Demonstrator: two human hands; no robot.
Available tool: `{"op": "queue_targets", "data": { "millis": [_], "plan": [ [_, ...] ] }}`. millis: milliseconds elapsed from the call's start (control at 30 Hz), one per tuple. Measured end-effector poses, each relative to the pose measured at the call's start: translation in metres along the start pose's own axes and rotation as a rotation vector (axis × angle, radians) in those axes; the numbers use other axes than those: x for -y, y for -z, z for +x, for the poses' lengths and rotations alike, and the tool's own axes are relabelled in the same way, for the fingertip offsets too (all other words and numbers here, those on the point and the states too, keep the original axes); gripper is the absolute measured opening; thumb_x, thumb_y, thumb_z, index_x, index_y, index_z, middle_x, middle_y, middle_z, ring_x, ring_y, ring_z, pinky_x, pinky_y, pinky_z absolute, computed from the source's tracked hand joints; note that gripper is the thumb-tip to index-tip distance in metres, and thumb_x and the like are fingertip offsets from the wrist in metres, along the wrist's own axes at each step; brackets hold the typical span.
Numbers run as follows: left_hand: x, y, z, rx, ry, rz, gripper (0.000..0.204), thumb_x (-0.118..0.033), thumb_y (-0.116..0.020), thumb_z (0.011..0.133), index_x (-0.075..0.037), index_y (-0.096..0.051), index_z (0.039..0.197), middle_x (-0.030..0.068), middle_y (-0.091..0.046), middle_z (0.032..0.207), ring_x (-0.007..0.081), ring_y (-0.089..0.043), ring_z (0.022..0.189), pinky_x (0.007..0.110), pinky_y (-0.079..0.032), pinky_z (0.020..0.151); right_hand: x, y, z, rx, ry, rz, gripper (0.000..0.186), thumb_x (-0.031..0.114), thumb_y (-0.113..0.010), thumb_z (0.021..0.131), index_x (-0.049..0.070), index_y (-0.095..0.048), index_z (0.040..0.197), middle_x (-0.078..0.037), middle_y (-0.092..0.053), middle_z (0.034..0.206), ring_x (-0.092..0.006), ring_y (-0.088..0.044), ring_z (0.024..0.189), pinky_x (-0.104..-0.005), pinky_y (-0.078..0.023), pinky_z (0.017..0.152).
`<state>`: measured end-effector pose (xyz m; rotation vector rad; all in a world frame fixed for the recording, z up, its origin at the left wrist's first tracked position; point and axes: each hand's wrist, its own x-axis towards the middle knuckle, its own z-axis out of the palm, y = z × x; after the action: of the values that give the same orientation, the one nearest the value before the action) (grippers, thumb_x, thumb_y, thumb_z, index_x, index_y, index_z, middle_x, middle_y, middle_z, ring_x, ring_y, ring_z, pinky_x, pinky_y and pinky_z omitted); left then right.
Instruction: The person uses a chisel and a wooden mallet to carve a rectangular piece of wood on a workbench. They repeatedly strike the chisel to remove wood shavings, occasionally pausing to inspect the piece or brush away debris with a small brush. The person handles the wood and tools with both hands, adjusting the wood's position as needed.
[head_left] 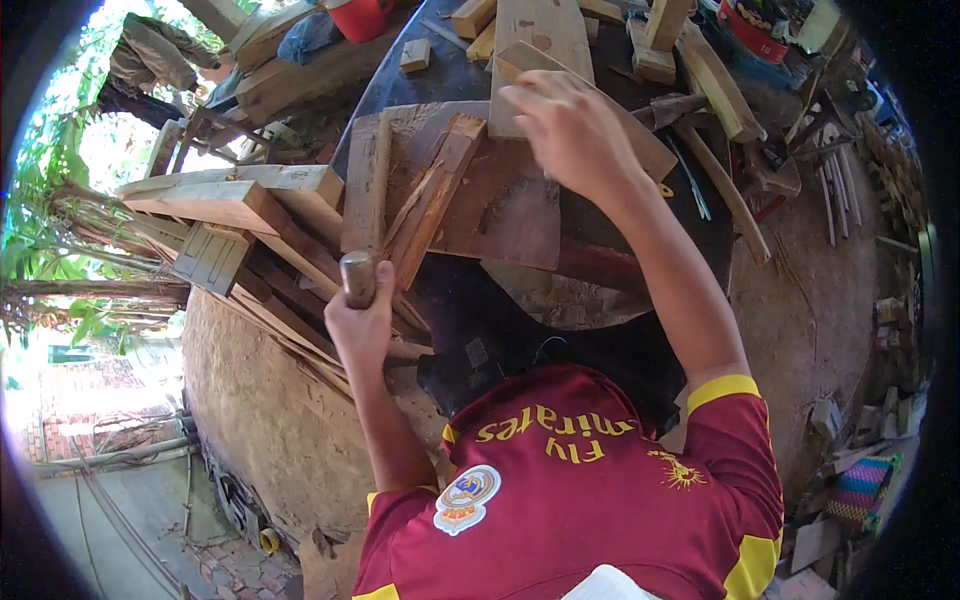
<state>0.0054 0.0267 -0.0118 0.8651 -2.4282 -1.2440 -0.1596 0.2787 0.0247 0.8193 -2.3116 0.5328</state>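
My left hand (358,325) is closed round a short brown cylinder with a smooth rounded end (356,278), which looks like a tool handle; its other end is hidden. Just beyond it, a pale wooden block (364,190) and a reddish, split-looking piece of wood (440,195) lie at the near edge of the workbench (405,88). Farther right, my right hand (572,130) is over a slanting wooden board (648,142), fingers stretched out and slightly blurred. Whether the fingertips touch the board, I cannot tell. A wide plank (545,40) lies behind that board.
Long timber beams (230,200) are stacked left of the bench. A small wood block (416,55) and thin blue-white strips (692,180) lie on the bench. Curved wooden lengths (718,85) rest at its right side. A red bucket (357,18) stands beyond.
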Motion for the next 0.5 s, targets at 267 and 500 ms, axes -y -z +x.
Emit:
{"op": "queue_targets", "data": {
  "millis": [267, 500],
  "plan": [
    [0.007, -0.023, 0.004, 0.146, 0.189, -0.425, 0.035, -0.021, -0.080, 0.078, 0.004, -0.064, 0.097, 0.0034, -0.063, 0.076, 0.0098, -0.056, 0.061, 0.023, -0.043, 0.057, 0.006, -0.061, 0.033, 0.109, 0.031, 0.164, 0.032, 0.016, -0.055, 0.091, 0.008, -0.059, 0.122, -0.016, -0.053, 0.130, -0.0358, -0.053, 0.116, -0.0425, -0.044, 0.096],
    [0.012, -0.027, 0.000, 0.153, 0.116, -0.600, 0.032, -0.012, -0.079, 0.077, 0.001, -0.062, 0.102, 0.0023, -0.061, 0.074, 0.0046, -0.043, 0.045, 0.021, -0.030, 0.039, -0.001, -0.060, 0.064, 0.653, -0.188, 0.264, 0.040, 0.028, -0.062, 0.087, 0.010, -0.058, 0.122, -0.019, -0.063, 0.112, -0.0351, -0.058, 0.108, -0.0413, -0.046, 0.093]
  ]
}}
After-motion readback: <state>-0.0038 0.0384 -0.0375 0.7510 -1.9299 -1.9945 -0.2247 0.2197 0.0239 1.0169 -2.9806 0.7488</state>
